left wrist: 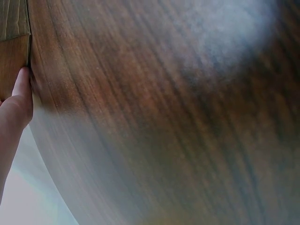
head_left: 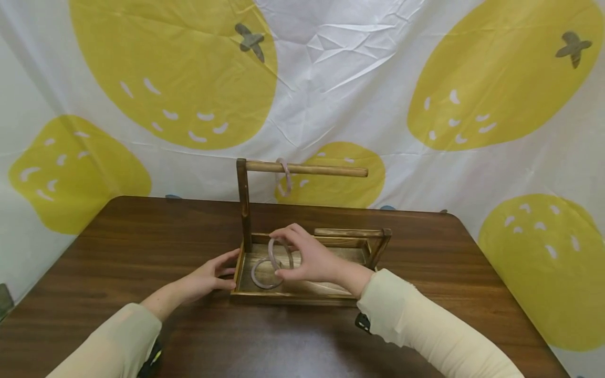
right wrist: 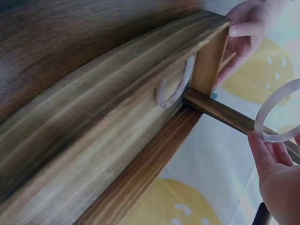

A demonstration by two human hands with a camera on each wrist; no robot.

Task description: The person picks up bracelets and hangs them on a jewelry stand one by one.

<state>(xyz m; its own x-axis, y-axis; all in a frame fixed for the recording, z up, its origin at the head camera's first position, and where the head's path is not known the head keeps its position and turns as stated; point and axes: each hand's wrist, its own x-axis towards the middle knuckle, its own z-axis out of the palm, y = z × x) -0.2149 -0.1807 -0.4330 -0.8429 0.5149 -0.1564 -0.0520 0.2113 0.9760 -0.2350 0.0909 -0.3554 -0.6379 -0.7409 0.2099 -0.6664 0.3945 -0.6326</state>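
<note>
My right hand [head_left: 314, 257] pinches a pale translucent bangle [head_left: 271, 252] between thumb and fingers, above the left part of a wooden tray stand [head_left: 293, 299]. Inside the tray lies another bangle [head_left: 264, 286], just below the held one; the right wrist view shows this lying bangle [right wrist: 187, 75] near the tray's end wall. A third, pinkish bangle [head_left: 287, 178] hangs on the upper wooden bar [head_left: 326, 170]. With fairly straight fingers, my left hand [head_left: 203, 281] touches the tray's left end. In the left wrist view only part of that hand [left wrist: 16, 110] shows, against the wood.
A tall post [head_left: 243, 199] at the tray's left carries the upper bar, whose right end is free. On the right, a short post [head_left: 380, 249] carries a lower bar [head_left: 350, 232]. The brown table [head_left: 179, 231] meets a lemon-print cloth [head_left: 340, 105] behind.
</note>
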